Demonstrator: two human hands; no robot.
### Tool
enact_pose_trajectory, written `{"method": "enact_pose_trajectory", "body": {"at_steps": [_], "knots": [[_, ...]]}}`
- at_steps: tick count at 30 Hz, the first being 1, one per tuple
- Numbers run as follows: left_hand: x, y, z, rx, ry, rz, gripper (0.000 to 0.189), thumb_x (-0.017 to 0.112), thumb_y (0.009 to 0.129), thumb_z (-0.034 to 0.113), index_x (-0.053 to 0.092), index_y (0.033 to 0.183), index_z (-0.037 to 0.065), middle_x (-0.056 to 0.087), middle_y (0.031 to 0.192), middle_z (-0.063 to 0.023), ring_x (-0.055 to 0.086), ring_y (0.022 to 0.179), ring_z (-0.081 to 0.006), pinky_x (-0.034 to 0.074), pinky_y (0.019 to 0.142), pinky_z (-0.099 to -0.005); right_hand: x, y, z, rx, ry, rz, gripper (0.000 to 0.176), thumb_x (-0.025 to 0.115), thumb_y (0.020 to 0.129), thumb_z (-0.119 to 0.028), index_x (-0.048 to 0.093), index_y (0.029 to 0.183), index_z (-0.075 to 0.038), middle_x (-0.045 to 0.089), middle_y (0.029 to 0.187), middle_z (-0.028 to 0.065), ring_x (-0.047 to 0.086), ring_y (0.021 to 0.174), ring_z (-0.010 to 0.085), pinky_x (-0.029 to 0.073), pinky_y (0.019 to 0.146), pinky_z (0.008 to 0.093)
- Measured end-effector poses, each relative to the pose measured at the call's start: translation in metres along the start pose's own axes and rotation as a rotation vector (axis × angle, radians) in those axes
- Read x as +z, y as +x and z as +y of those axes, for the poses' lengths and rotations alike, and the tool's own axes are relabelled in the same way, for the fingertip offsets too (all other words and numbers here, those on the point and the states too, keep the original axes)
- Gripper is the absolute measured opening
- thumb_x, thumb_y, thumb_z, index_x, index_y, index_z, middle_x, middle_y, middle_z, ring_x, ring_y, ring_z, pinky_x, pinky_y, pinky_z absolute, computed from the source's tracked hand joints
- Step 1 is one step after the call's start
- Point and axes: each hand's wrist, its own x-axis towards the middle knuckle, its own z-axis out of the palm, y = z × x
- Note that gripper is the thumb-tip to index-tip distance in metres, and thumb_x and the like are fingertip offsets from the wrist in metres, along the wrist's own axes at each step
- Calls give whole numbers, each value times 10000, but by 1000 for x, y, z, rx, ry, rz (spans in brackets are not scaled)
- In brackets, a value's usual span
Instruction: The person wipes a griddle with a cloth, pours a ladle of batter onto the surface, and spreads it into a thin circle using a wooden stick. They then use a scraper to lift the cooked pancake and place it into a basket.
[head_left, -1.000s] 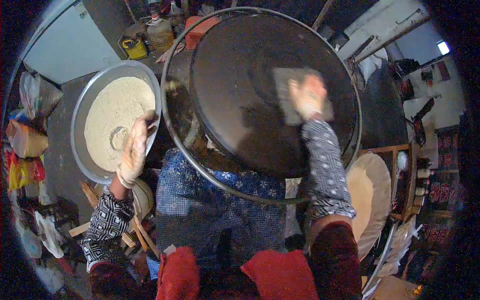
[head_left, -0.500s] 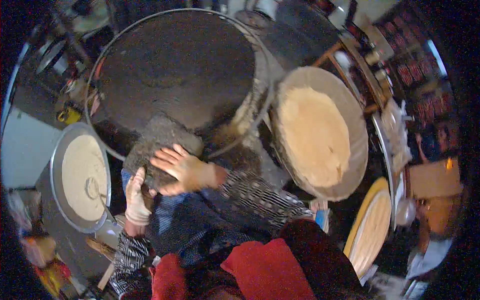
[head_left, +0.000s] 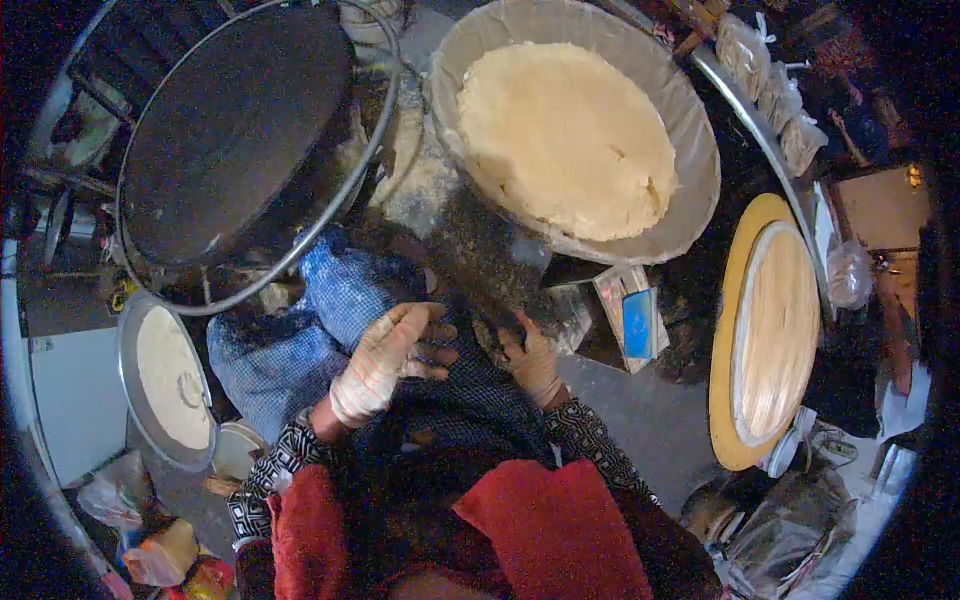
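Observation:
My left hand point(head_left: 385, 362), gloved in white at the wrist, is held above my lap with its fingers apart and nothing in it. My right hand point(head_left: 532, 365) is lower, beside the dark apron on my lap; a finger and the thumb stand apart, the rest are partly hidden. I see nothing held there. A blue checked cloth point(head_left: 345, 285) covers my knees just beyond the left hand. Past it lies a large round black griddle point(head_left: 240, 135) with a metal ring point(head_left: 385, 120) around it. The dark grey pad is not distinguishable now.
A wide lined basin point(head_left: 700, 190) of pale flour-like powder point(head_left: 570, 140) stands ahead on the right. At left is a metal bowl point(head_left: 135, 385) of creamy batter point(head_left: 170, 370) with a ladle in it. A round wooden board point(head_left: 775, 335) on a yellow disc point(head_left: 728, 400) is at right.
Both hands have left the dark grey pad at the griddle's edge and come apart over my lap. The view has turned rightward, shifting the griddle and basin left.

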Motion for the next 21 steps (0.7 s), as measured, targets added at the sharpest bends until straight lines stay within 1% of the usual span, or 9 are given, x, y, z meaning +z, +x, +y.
{"method": "enact_pose_trajectory", "body": {"at_steps": [2,4,6,8,10,12,13,14,21], "knots": [[-6,-5,-5,76,57,-27,492,494,923,417,460,1210,19,593,1065,-136,625,862,-230,546,717,-345,18,-14,35,284,-225,225,329,567,846,-271,593,1048,-12,662,876,172,637,817,372,513,719,403],[-12,-21,0,125,183,38,592,503,894,494,459,1212,-3,598,1055,-140,620,873,-228,539,719,-335,48,-40,129,252,-676,78,428,554,864,-389,570,1148,-70,597,1065,209,544,963,408,457,790,442],[-30,-36,-8,146,154,107,588,503,894,495,466,1205,-3,602,1041,-136,620,871,-220,535,715,-332,34,-47,157,431,-293,384,424,635,800,-425,632,676,-20,671,710,112,661,676,308,504,605,447],[-54,-50,-20,173,71,165,589,509,890,500,478,1195,-3,608,1013,-127,620,847,-204,524,711,-330,9,-43,196,589,-471,144,362,680,746,-386,637,760,-26,669,748,132,658,714,325,512,635,446],[-65,-59,-31,204,18,214,577,501,897,494,483,1192,-1,609,1005,-123,618,836,-199,522,714,-325,-26,-30,237,346,-758,-239,379,736,691,-262,618,964,-26,665,856,176,652,802,337,529,691,424],[-67,-78,-38,195,-6,338,552,483,913,477,487,1192,1,620,989,-118,615,829,-199,517,724,-318,-34,0,256,979,753,248,363,625,823,-330,589,1015,-24,634,891,96,628,825,248,517,656,397],[-75,-82,-47,238,7,331,528,477,923,458,489,1193,5,629,984,-121,614,840,-206,517,730,-325,-44,30,233,1002,728,193,383,609,843,-378,591,997,-28,606,905,59,595,780,222,496,613,381],[-77,-91,-45,275,75,315,507,484,925,440,490,1198,13,627,1013,-131,612,847,-209,518,738,-332,-44,60,220,821,464,114,361,585,858,-370,578,1008,-42,603,859,67,564,654,206,471,556,345],[-73,-112,-93,556,346,569,351,514,923,325,564,1147,59,646,1013,-117,620,965,-228,488,826,-349,38,179,-57,116,418,-252,293,487,929,-206,558,1136,-11,641,918,99,609,669,177,499,588,301]]}}
